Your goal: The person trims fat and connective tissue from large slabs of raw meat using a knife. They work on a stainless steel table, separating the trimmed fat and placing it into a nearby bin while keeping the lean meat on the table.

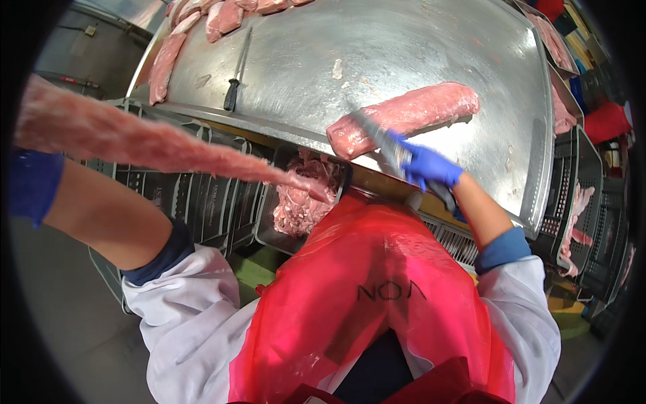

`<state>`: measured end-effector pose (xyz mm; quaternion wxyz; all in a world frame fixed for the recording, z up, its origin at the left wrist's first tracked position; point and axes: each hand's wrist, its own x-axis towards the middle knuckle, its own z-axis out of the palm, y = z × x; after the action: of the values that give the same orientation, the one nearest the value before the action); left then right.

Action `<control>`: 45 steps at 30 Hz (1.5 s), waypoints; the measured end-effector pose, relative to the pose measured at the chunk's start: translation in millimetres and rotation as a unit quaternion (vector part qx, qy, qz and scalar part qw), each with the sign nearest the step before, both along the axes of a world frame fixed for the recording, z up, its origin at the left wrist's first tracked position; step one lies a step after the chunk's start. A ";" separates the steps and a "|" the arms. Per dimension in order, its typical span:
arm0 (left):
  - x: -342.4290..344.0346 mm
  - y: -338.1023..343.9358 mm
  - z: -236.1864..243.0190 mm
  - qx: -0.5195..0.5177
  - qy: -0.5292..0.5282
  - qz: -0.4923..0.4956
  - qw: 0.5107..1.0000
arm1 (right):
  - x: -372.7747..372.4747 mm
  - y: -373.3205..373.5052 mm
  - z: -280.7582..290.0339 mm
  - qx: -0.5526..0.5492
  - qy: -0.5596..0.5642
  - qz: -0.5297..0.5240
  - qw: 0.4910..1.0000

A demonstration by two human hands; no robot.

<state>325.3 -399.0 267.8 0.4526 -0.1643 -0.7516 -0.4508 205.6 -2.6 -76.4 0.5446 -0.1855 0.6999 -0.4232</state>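
Note:
My left hand (35, 182), in a blue glove, is at the far left edge and grips one end of a long strip of pink meat (134, 138); most of its fingers are hidden. The strip stretches through the air to the right, its thin end over a container of meat trimmings (306, 209). My gloved right hand (431, 165) is wrapped round the dark handle of a knife (382, 138). Its blade, blurred, points up and left across the near end of a pink boneless loin (417, 116) lying on the steel table (397, 50).
A sharpening steel with a black handle (231, 95) lies on the table's left part. More meat pieces (225, 19) line the far left edge. Grey crates (202, 195) stand below the table's front, and others (579, 202) with meat scraps are on the right.

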 end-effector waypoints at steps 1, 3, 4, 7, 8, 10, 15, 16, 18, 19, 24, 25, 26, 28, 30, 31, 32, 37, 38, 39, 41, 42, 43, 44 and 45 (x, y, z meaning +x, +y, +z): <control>11.7 -4.2 -2.8 0.007 -0.004 0.024 1.000 | -24.9 -12.9 -16.7 -0.020 0.020 -0.080 0.996; 31.8 -11.5 -22.1 0.044 -0.033 0.073 0.996 | -66.8 -47.4 -38.6 -0.036 0.039 -0.173 0.984; 39.4 -18.2 -40.1 0.077 -0.071 0.094 0.990 | -76.0 -65.7 -44.6 -0.030 0.035 -0.182 0.982; 64.1 -44.8 -132.8 0.137 -0.262 0.087 0.951 | -67.3 -81.6 -48.5 -0.034 0.026 -0.225 0.973; 79.6 -63.4 -163.1 -0.050 -0.328 0.172 0.928 | -53.6 -80.5 -39.4 -0.019 0.029 -0.187 0.982; 87.5 -47.1 -198.4 -0.157 -0.453 0.117 0.870 | -18.4 -68.8 -13.4 0.014 0.036 -0.120 0.992; 59.6 -46.6 -290.3 -0.036 -0.508 0.113 0.853 | -25.4 -83.5 -28.3 -0.014 -0.036 -0.142 0.989; 54.0 -47.3 -302.0 -0.019 -0.517 0.110 0.849 | -22.5 -92.7 -35.2 -0.026 -0.035 -0.160 0.986; 40.1 -58.0 -331.9 0.013 -0.514 0.118 0.850 | 27.0 -71.2 3.1 0.004 -0.091 -0.111 0.990; 31.4 -60.8 -346.7 0.023 -0.497 0.122 0.859 | 48.3 -47.6 23.9 0.031 -0.082 -0.062 0.994; -79.8 6.7 -370.9 -0.019 -0.504 0.115 0.856 | 41.7 -3.2 56.0 0.039 -0.028 -0.151 0.987; -109.0 27.7 -383.1 -0.083 -0.511 0.131 0.846 | 20.8 -5.9 46.7 0.006 0.004 -0.166 0.986; -133.7 39.1 -398.7 -0.149 -0.514 0.146 0.832 | 4.9 -19.0 38.1 -0.016 0.035 -0.221 0.974; -168.3 31.4 -419.4 -0.215 -0.620 0.142 0.741 | -18.6 -41.2 9.2 -0.064 0.043 -0.293 0.953; -182.7 25.8 -433.2 -0.235 -0.673 0.149 0.686 | -22.8 -61.5 -16.8 -0.073 0.060 -0.314 0.945; -180.7 17.5 -437.3 -0.222 -0.676 0.161 0.684 | -21.8 -72.4 -28.6 -0.083 0.044 -0.320 0.943; -180.1 14.6 -435.2 -0.211 -0.677 0.171 0.684 | -19.1 -82.1 -41.2 -0.091 0.030 -0.335 0.938; -177.5 22.4 -431.4 -0.205 -0.646 0.203 0.707 | -23.4 -147.2 -64.9 -0.114 0.000 -0.339 0.934; -183.5 9.1 -452.2 -0.224 -0.632 0.203 0.713 | -26.6 -158.3 -68.3 -0.111 0.006 -0.338 0.935; -188.1 -2.5 -471.8 -0.243 -0.620 0.202 0.718 | -30.6 -167.9 -74.2 -0.107 0.011 -0.337 0.935; -188.4 -23.8 -491.5 -0.258 -0.622 0.170 0.719 | -35.5 -185.6 -71.5 -0.106 -0.004 -0.326 0.939; -185.8 -34.0 -497.5 -0.265 -0.623 0.156 0.719 | -37.5 -197.1 -73.9 -0.107 -0.012 -0.308 0.945; -189.8 -25.0 -494.9 -0.200 -0.636 0.121 0.736 | -44.5 -201.5 -85.5 -0.102 -0.019 -0.302 0.948; -184.6 -18.4 -487.4 -0.126 -0.645 0.093 0.748 | -43.9 -208.2 -82.3 -0.096 -0.024 -0.287 0.953; -181.0 -12.4 -478.9 -0.052 -0.651 0.064 0.755 | -40.6 -208.1 -79.8 -0.062 -0.021 -0.238 0.969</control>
<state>144.3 -411.4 -211.1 -0.1272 0.1938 -0.8959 -0.3791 165.0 -210.7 -156.2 0.4304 -0.0381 0.6844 -0.5873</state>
